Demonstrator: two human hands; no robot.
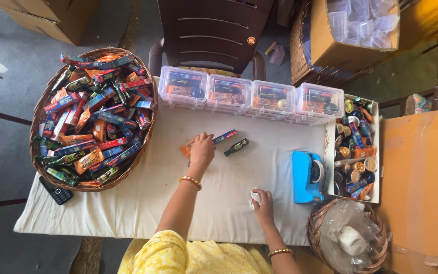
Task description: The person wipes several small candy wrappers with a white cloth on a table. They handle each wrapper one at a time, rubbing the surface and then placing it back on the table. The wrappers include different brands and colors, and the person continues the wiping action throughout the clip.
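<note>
right hand (263,199) grips crumpled white paper (255,197); left hand (202,148) closes on orange packet (187,147)

Your left hand (202,148) is resting on a packet (187,147) mid-table, with a tube (224,136) and small bottle (236,147) lying just right of it. Your right hand (263,200) is sitting nearer you, touching a wad (255,197); the tape dispenser (306,176) is standing to its right, the wicker basket (40,109) lying far left.

Blue tape dispenser (307,176) (white cloth (143,193))
</note>
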